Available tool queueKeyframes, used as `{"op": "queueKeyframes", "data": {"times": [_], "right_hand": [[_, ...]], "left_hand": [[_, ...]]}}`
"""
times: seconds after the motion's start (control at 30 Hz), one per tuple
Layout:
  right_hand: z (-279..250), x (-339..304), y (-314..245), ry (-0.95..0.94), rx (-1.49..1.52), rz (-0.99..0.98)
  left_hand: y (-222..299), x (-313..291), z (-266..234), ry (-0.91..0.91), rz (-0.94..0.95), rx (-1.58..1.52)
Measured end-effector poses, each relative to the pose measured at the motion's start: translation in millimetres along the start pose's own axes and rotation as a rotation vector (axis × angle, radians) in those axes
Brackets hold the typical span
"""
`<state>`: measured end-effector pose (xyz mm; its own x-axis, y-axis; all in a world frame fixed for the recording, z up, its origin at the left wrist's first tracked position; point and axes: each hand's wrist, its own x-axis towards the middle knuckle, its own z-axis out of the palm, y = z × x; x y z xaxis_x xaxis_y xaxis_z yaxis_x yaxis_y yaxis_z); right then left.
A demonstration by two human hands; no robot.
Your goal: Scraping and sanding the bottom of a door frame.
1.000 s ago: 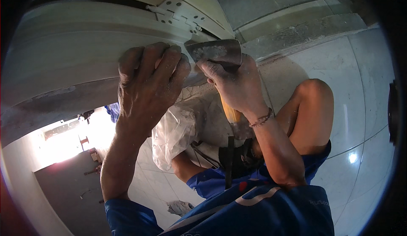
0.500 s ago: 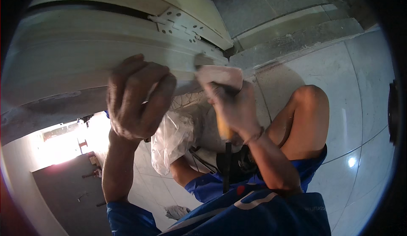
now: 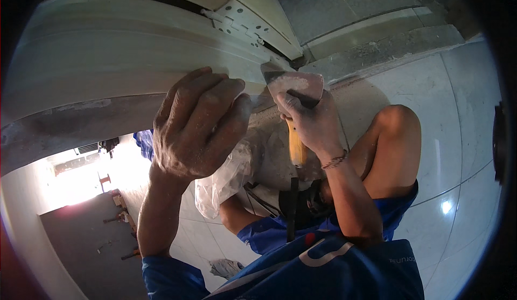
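My right hand [image 3: 309, 119] grips a putty knife [image 3: 297, 87] with a yellow handle. Its wide blade carries pale smears, and one corner points at the lower edge of a cream door frame [image 3: 134, 57]. Beside it, my dusty left hand [image 3: 202, 122] is closed, fingers bent and bunched against that frame; anything inside them is hidden. A white hinge [image 3: 237, 22] joins the frame to the cream door [image 3: 274, 14] beyond. Below my left hand, a clear plastic bag [image 3: 226, 184] hangs by my leg.
A grey stone sill [image 3: 377, 49] runs right from the frame's foot. Pale tiles [image 3: 436, 133] cover the floor around my bent right knee [image 3: 398, 125]. A black strap [image 3: 292, 208] hangs at my front. Bright light enters at the far left, near a grey panel [image 3: 89, 246].
My left hand has slid right along the frame. The putty knife in my right hand has shifted slightly right and up. The view has moved a little.
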<state>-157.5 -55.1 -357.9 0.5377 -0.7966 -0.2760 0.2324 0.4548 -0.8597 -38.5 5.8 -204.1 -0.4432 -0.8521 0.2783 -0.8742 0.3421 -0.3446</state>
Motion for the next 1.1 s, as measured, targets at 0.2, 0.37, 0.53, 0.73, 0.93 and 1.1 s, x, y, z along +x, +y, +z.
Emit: {"op": "queueKeyframes", "data": {"times": [0.2, 0.37, 0.53, 0.73, 0.93, 1.1], "right_hand": [[-31, 39, 20, -0.045, -0.49, -0.125], [-28, 38, 22, -0.195, -0.618, -0.178], [-11, 17, 1, -0.194, -0.202, -0.205], [-54, 36, 42, -0.148, -0.824, -0.346], [-68, 19, 44, -0.016, 0.022, 0.072], [-56, 11, 66, 0.032, 0.043, 0.179]], "left_hand": [[-1, 6, 6, 0.014, -0.009, -0.015], [-2, 10, 10, 0.002, -0.008, -0.026], [1, 13, 13, -0.014, -0.031, -0.05], [10, 4, 29, -0.042, -0.068, -0.119], [79, -23, 53, -0.199, -0.584, -0.556], [160, -65, 114, -0.223, -1.155, -1.121]]}}
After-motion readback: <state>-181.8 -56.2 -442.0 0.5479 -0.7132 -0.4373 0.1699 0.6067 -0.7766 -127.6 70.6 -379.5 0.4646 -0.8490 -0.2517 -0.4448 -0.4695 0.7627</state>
